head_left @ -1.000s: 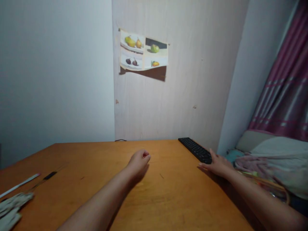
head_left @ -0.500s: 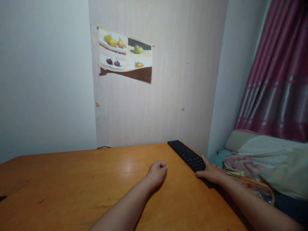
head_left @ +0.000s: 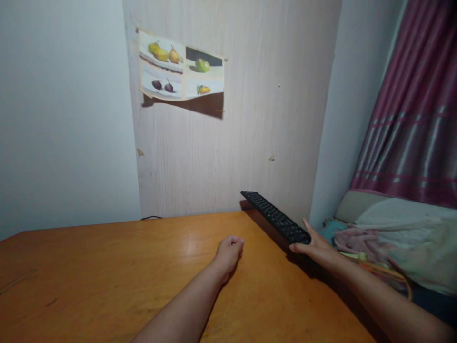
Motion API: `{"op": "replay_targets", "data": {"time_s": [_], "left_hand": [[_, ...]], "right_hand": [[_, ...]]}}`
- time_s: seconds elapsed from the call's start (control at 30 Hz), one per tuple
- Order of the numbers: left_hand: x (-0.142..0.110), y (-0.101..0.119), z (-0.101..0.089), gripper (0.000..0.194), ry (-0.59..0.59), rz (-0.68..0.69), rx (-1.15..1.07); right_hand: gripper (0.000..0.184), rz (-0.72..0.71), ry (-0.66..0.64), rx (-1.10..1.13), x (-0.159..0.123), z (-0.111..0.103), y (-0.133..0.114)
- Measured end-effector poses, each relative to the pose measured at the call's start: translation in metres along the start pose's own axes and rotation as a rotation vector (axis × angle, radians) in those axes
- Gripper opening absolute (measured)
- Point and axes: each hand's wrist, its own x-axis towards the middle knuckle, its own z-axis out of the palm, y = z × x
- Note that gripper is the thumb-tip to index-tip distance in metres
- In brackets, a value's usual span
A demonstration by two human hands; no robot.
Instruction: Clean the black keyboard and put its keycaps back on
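A black computer keyboard [head_left: 273,215] is tilted above the right side of the wooden table [head_left: 143,271], its far end raised and casting a shadow. My right hand [head_left: 317,245] grips its near end, with the thumb on the left edge and a finger on the right edge. Left of the keyboard, my left hand [head_left: 229,255] rests on the tabletop with its fingers curled in. Whether anything is inside those curled fingers is hidden.
A sheet of fruit paintings [head_left: 180,66] hangs on the wood-grain panel behind the table. A black cable [head_left: 152,217] shows at the back edge. Bedding [head_left: 389,238] lies to the right, below a magenta and grey curtain [head_left: 417,109].
My right hand has lifted the keyboard off the table, its far end rising higher than before. My left hand stays curled in nearly the same place. The view has shifted slightly.
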Motion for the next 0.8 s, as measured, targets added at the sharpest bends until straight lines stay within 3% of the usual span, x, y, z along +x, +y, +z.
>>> {"op": "replay_targets", "data": {"time_s": [0.13,0.27,0.37,0.5,0.67,0.8], "left_hand": [[0.001,0.014,-0.008,0.053,0.07,-0.106,-0.181],[0.001,0.025,-0.02,0.073,0.138,-0.246,-0.404],[0.0,0.029,-0.029,0.071,0.151,-0.222,-0.592],[0.002,0.036,-0.044,0.063,0.384,-0.136,-0.809],[0.002,0.052,-0.075,0.061,0.498,-0.108,-0.845],[-0.008,0.062,-0.111,0.064,0.534,-0.089,-0.864]], "right_hand": [[0.115,-0.175,-0.046,-0.232,-0.022,-0.001,-0.021],[0.115,-0.374,-0.081,-0.316,-0.057,0.011,-0.045],[0.12,-0.431,-0.135,-0.292,-0.081,0.024,-0.057],[0.122,-0.438,-0.179,-0.231,-0.101,0.035,-0.064],[0.123,-0.429,-0.247,-0.202,-0.112,0.039,-0.07],[0.123,-0.478,-0.284,-0.208,-0.118,0.041,-0.074]]}}
